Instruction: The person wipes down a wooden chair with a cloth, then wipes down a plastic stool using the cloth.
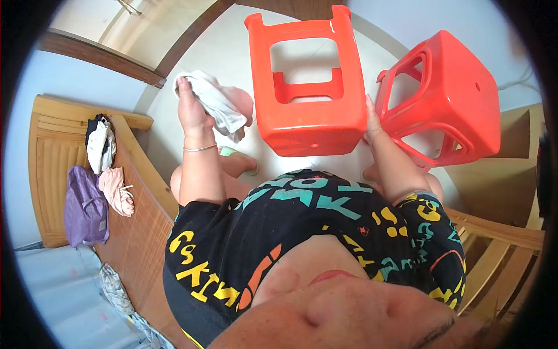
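Note:
A crumpled white cloth [218, 104] is in my left hand [195, 110], the fingers wrapped round it, left of a red plastic stool [314, 131]. The stool is tipped over, its seat turned toward my body and its legs pointing away. My right hand [373, 121] grips the stool's right side near the seat edge; some of its fingers are hidden. Just beyond that hand is a second red plastic stool [465, 96], also on its side, with its seat facing right. The cloth is apart from both stools.
On my left, a wooden bed frame [136, 168] carries a purple bag [86, 206], a pink cloth [117, 189] and black-and-white fabric [102, 142]. Wooden slats [500, 267] and a wooden shelf unit [494, 180] stand at right. Pale floor [163, 116] lies ahead, bordered by brown wooden trim.

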`<state>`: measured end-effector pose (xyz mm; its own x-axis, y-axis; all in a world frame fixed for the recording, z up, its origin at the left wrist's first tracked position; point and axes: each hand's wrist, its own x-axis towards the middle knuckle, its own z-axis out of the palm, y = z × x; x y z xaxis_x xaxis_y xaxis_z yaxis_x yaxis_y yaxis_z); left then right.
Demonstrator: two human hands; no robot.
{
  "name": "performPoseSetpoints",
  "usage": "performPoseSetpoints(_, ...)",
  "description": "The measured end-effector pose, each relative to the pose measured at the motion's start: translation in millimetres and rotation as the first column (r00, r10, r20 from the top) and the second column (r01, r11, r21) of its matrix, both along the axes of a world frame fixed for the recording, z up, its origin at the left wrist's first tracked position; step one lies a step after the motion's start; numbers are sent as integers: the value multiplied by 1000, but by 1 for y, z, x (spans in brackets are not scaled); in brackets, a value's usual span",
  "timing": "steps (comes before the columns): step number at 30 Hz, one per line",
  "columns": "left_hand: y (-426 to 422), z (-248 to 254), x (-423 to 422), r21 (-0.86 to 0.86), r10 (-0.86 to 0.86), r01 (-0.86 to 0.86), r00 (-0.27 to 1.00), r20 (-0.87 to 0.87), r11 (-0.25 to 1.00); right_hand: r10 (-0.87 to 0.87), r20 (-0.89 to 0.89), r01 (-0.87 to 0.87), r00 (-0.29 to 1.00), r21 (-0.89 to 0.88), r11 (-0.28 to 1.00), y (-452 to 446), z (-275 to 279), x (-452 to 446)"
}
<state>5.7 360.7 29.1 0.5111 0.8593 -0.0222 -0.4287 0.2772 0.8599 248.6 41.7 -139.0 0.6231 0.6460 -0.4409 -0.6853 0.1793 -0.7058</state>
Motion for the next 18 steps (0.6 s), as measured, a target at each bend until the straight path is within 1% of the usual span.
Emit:
performPoseSetpoints(1,-6,-4,5,3,1,-1,1000,-6,1000,1,11,-1,1000,-1,1000,-2,-8,-1)
performPoseSetpoints(3,-16,-20,17,-85,-84,81,996,-35,993,3,23,-3,1000,2,1000,-3,-23,0)
performPoseSetpoints(5,-37,-50,31,-119,-129,115,985,-115,986,35,7,-35,999,-15,999,-7,-38,5)
performPoseSetpoints(7,-73,-58,44,-54,-180,175,974,-139,983,8,-8,-8,1000,-25,1000,-12,-45,9)
performPoseSetpoints(8,-81,-65,47,-82,-203,193,967,-153,978,-11,-22,10,1000,-36,999,-16,-47,11)
performPoseSetpoints(9,-86,-76,51,-87,-174,159,961,-214,984,-8,-21,7,1000,-41,999,-19,-48,12)
performPoseSetpoints(10,-93,-81,52,74,-108,141,935,-338,987,-4,-27,3,1000,-60,998,-22,-47,12)
performPoseSetpoints(11,-99,-86,53,234,-20,138,895,-446,962,3,-34,-6,999,-78,997,-23,-46,12)
performPoseSetpoints(12,-107,-95,53,403,44,144,906,-421,904,15,-35,-17,999,-78,997,-23,-45,9)
performPoseSetpoints(13,-106,-108,51,599,94,219,890,-445,770,6,8,-6,1000,-100,995,-24,-44,6)
performPoseSetpoints(14,-107,-123,47,740,260,323,792,-552,590,-1,52,7,999,-120,993,-23,-46,5)
performPoseSetpoints(15,-109,-138,41,802,442,455,671,-595,387,12,49,-6,999,-119,993,-23,-48,7)
performPoseSetpoints(16,-114,-149,35,800,450,453,664,-598,393,38,25,-34,999,-124,992,-27,-62,11)
performPoseSetpoints(17,-118,-158,29,745,454,576,594,-664,337,63,1,-62,998,-128,990,-26,-65,12)
performPoseSetpoints(18,-120,-167,23,671,461,687,516,-721,280,50,4,-50,999,-87,995,-26,-69,10)
